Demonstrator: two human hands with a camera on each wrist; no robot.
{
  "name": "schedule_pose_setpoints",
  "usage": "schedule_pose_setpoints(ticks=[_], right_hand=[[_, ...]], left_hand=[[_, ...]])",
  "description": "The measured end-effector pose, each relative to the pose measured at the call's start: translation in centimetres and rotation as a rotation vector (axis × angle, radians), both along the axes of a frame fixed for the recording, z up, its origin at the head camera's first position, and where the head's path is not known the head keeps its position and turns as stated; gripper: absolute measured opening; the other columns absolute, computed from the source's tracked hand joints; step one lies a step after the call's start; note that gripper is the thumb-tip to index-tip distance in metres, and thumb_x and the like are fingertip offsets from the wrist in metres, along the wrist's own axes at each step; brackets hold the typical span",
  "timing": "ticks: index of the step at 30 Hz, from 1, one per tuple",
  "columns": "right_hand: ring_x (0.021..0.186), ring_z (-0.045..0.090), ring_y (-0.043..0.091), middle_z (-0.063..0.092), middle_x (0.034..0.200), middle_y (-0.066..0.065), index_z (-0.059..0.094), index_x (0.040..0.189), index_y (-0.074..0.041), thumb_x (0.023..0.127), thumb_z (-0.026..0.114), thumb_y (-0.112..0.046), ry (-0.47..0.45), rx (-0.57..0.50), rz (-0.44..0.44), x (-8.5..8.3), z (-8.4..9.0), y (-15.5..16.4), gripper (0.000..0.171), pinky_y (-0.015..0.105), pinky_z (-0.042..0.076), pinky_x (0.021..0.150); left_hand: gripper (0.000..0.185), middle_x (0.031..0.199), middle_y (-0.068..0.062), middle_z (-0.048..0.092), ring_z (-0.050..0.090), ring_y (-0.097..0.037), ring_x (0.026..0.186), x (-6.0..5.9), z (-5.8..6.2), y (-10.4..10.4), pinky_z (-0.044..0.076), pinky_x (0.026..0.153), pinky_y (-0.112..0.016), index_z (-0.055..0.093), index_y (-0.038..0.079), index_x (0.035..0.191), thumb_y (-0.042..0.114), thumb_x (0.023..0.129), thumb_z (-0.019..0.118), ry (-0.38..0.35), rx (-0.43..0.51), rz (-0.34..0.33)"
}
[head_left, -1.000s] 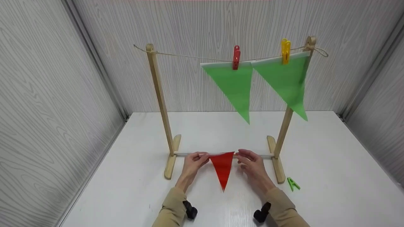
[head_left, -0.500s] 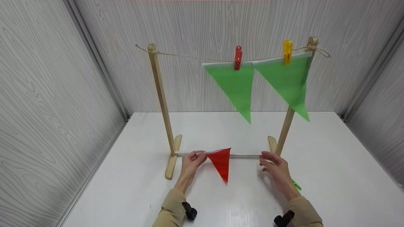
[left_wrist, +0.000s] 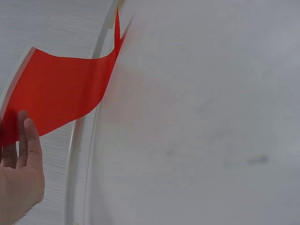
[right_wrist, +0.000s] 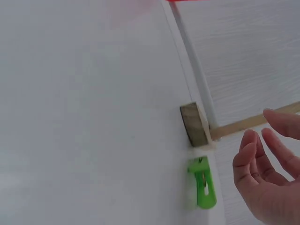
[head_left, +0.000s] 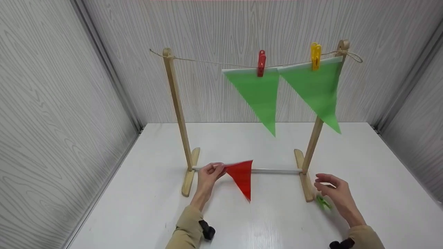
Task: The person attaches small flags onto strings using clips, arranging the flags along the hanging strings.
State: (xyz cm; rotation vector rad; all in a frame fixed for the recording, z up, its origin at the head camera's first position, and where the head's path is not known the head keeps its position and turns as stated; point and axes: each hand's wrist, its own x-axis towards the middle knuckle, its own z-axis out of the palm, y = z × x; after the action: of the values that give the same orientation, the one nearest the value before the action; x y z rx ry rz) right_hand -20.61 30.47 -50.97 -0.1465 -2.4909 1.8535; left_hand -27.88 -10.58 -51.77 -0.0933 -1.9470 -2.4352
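Observation:
A red triangular pennant [head_left: 243, 176] with a white top edge hangs from my left hand [head_left: 208, 176], which pinches its left corner between thumb and fingers. In the left wrist view the red pennant [left_wrist: 61, 89] stretches away from the left hand [left_wrist: 21, 173], its tip bent. My right hand [head_left: 337, 193] hovers above a green clothespin [head_left: 324, 202] on the table, fingers loosely bent and nothing between them. The right wrist view shows that green clothespin [right_wrist: 203, 183] apart from the right hand [right_wrist: 269, 178].
A wooden stand with a left post [head_left: 177, 110] and right post [head_left: 313, 141] carries a string [head_left: 207, 62]. Two green pennants [head_left: 258, 97] hang there under a red clothespin [head_left: 261, 64] and a yellow clothespin [head_left: 315, 57]. A white crossbar [head_left: 277, 170] joins the feet.
The right hand has left the red pennant's right corner and moved right, over to the green clothespin. The left hand stays nearly in place, still pinching the pennant, whose free corner has risen slightly.

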Motion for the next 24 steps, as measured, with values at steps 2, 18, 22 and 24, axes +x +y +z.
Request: schedule_pose_setpoints(ticks=[2,18,22,24], right_hand=[[0.091,0.064,0.007,0.065,0.106,-0.008,0.053,0.137,0.005,0.098,0.068,-0.023,-0.032,0.029,0.008,0.2,-0.2,0.7,0.050,0.021,0.055,0.073],[0.082,0.053,0.014,0.062,0.102,0.003,0.055,0.133,0.005,0.089,0.078,-0.032,-0.263,0.248,0.104,0.8,-0.9,2.9,0.062,0.025,0.049,0.064],[0.076,0.052,0.014,0.059,0.094,0.003,0.054,0.130,0.007,0.086,0.081,-0.028,-0.256,0.277,0.144,0.9,-0.9,2.9,0.063,0.026,0.046,0.061],[0.075,0.051,0.014,0.056,0.091,0.003,0.054,0.129,0.006,0.084,0.082,-0.026,-0.256,0.294,0.167,1.0,-0.8,2.9,0.062,0.025,0.045,0.060]], left_hand=[[0.028,0.103,-0.012,0.076,0.075,-0.017,0.096,0.0,0.1,0.0,0.059,0.094,-0.032,0.065,-0.009,0.115,0.012,0.096,0.069,-0.006,-0.011,0.010],[0.028,0.101,-0.009,0.076,0.075,-0.014,0.092,0.0,-0.1,-0.2,0.060,0.093,-0.032,0.065,-0.009,0.114,0.012,0.096,0.069,-0.010,0.016,-0.002],[0.028,0.100,-0.009,0.076,0.074,-0.014,0.092,0.0,-0.1,-0.2,0.060,0.093,-0.033,0.065,-0.009,0.114,0.011,0.095,0.069,-0.014,0.023,-0.009],[0.028,0.101,-0.008,0.076,0.074,-0.014,0.093,0.1,-0.1,-0.1,0.060,0.093,-0.033,0.065,-0.009,0.114,0.012,0.096,0.068,-0.019,0.018,-0.008]])
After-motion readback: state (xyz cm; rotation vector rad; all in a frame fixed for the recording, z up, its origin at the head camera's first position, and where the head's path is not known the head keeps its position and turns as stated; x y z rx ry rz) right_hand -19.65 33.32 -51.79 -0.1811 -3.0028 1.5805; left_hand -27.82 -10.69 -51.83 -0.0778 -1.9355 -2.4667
